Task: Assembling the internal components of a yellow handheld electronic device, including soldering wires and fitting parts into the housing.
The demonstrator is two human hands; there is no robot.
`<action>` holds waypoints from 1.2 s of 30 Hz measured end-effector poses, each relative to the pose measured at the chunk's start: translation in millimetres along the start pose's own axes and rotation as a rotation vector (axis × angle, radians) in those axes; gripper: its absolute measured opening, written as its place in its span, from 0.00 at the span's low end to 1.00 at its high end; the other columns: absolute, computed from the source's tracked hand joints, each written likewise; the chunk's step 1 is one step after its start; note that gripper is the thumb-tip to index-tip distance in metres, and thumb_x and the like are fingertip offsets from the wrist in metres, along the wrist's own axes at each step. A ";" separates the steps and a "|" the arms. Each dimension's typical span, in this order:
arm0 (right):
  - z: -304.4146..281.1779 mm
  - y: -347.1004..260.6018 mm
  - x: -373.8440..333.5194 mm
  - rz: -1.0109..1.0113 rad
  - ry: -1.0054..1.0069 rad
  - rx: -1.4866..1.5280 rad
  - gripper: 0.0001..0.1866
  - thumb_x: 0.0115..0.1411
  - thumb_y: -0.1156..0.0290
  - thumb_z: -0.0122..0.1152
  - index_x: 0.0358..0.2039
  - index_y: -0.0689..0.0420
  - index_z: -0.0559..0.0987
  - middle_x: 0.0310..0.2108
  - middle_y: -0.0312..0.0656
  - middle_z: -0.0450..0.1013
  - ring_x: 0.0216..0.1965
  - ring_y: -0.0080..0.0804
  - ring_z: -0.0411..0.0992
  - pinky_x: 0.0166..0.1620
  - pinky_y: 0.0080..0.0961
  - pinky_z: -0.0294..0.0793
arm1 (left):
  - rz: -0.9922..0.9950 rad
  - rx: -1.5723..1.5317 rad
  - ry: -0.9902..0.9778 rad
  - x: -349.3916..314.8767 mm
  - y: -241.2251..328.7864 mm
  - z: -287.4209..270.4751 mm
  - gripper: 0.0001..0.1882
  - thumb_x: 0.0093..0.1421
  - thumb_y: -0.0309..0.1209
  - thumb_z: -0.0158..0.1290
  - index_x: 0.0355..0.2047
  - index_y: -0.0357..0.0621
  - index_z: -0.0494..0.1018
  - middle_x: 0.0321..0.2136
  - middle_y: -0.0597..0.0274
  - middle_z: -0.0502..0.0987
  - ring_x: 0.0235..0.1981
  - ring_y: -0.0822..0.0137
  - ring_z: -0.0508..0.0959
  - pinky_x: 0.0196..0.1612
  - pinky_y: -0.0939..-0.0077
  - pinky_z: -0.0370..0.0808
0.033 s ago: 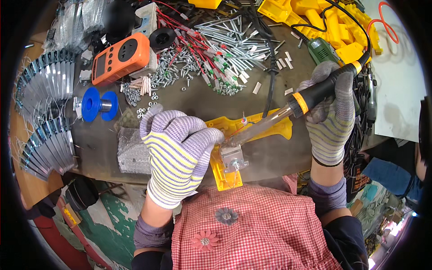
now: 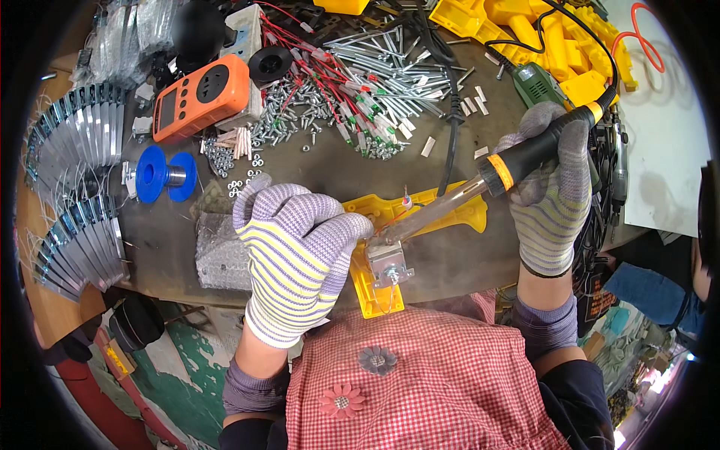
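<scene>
"Presently, how are the two hands placed?"

"The right hand (image 2: pixel 553 206), gloved, grasps the soldering iron (image 2: pixel 523 159) by its black handle. The left hand (image 2: pixel 296 244) has thumb and forefinger drawn together at the work; whether they pinch anything cannot be told."

"And the work itself?"

"A yellow plastic housing (image 2: pixel 471 214) lies on the tabletop (image 2: pixel 480 262) at the near edge, with a metal block (image 2: pixel 387 262) upon its lower arm. The iron's barrel slants across the housing toward the left fingertips."

"Where does the chief hazard lie?"

"At the tip, judging by the layout. It ends just beside the left glove, so a small slip could scorch the fabric or the finger beneath. The barrel also passes close over plastic; if lowered, it might soften the rim."

"Any further fault?"

"The thin red wire (image 2: pixel 390 221) runs near the barrel, where contact could melt its insulation. Should the housing turn under pressure, the joint might be disturbed."
</scene>
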State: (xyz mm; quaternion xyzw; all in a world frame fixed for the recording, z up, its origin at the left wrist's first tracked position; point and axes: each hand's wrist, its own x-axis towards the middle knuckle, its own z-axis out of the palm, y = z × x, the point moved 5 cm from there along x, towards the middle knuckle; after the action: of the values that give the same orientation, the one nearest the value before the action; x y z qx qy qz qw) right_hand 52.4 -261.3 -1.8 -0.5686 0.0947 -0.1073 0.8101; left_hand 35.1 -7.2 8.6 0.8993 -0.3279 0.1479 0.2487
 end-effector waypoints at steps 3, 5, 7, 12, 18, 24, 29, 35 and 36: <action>-2.7 1.9 0.2 -0.008 -0.001 -0.004 0.26 0.68 0.44 0.54 0.39 0.59 0.77 0.24 0.32 0.71 0.17 0.11 0.63 0.21 0.07 0.59 | 0.010 0.008 0.008 0.1 0.4 0.4 0.09 0.48 0.31 0.58 0.32 0.53 0.81 0.33 0.65 0.73 0.39 0.56 0.73 0.54 0.51 0.64; -6.6 1.8 -0.7 -0.031 0.037 0.051 0.25 0.69 0.45 0.53 0.41 0.59 0.76 0.28 0.34 0.73 0.22 0.16 0.69 0.24 0.12 0.68 | 0.009 0.008 0.007 -0.7 -0.5 0.7 0.09 0.48 0.32 0.58 0.32 0.53 0.81 0.33 0.65 0.73 0.39 0.56 0.73 0.55 0.51 0.64; -5.3 1.3 -3.8 -0.029 0.113 0.120 0.24 0.69 0.46 0.53 0.42 0.58 0.76 0.31 0.35 0.73 0.25 0.20 0.72 0.27 0.16 0.72 | 0.007 0.007 0.007 -1.5 -1.9 1.1 0.09 0.48 0.32 0.58 0.32 0.53 0.80 0.33 0.65 0.73 0.39 0.56 0.73 0.55 0.50 0.64; -37.6 7.3 -16.1 -0.047 0.096 0.236 0.14 0.71 0.52 0.52 0.48 0.45 0.75 0.40 0.30 0.73 0.33 0.29 0.72 0.38 0.33 0.74 | -0.012 0.033 -0.021 0.2 2.1 -1.7 0.07 0.50 0.33 0.58 0.31 0.55 0.81 0.32 0.66 0.73 0.39 0.57 0.73 0.56 0.48 0.62; -48.4 22.7 -26.6 -0.014 0.205 0.272 0.14 0.73 0.53 0.49 0.46 0.48 0.74 0.35 0.33 0.72 0.34 0.30 0.75 0.41 0.35 0.76 | -0.030 0.013 0.003 0.3 0.8 0.2 0.04 0.50 0.34 0.59 0.27 0.55 0.80 0.29 0.67 0.73 0.35 0.58 0.72 0.55 0.50 0.63; -40.1 33.4 -26.0 0.068 0.196 0.394 0.17 0.72 0.52 0.49 0.42 0.53 0.73 0.33 0.35 0.71 0.31 0.32 0.74 0.39 0.32 0.75 | -0.049 0.036 -0.029 -3.4 0.9 3.0 0.04 0.50 0.38 0.58 0.26 0.59 0.80 0.29 0.68 0.72 0.38 0.58 0.72 0.59 0.46 0.61; -37.8 32.1 -24.5 0.061 0.185 0.374 0.18 0.73 0.52 0.48 0.42 0.55 0.73 0.32 0.38 0.73 0.29 0.33 0.74 0.36 0.32 0.75 | -0.082 0.025 -0.064 -3.3 1.4 1.6 0.04 0.49 0.39 0.58 0.26 0.59 0.80 0.29 0.68 0.72 0.37 0.57 0.72 0.60 0.43 0.61; -38.1 34.5 -23.2 0.084 0.200 0.395 0.19 0.73 0.51 0.48 0.43 0.55 0.73 0.30 0.38 0.73 0.27 0.32 0.73 0.36 0.31 0.71 | -0.075 0.017 -0.091 -2.7 0.5 1.2 0.07 0.52 0.42 0.56 0.26 0.60 0.80 0.29 0.68 0.71 0.37 0.58 0.72 0.60 0.43 0.61; -38.3 34.8 -23.3 0.089 0.204 0.394 0.19 0.73 0.51 0.48 0.43 0.55 0.73 0.30 0.38 0.73 0.27 0.32 0.73 0.36 0.31 0.71 | -0.078 0.017 -0.089 -2.2 1.0 0.5 0.07 0.53 0.43 0.56 0.27 0.61 0.81 0.29 0.69 0.71 0.37 0.58 0.72 0.59 0.44 0.61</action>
State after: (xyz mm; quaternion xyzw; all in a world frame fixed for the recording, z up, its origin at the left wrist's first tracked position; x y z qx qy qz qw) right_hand 21.9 -277.8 -46.8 -0.3807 0.1782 -0.1449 0.8957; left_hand 32.8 -7.0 7.7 0.9192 -0.3020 0.1006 0.2318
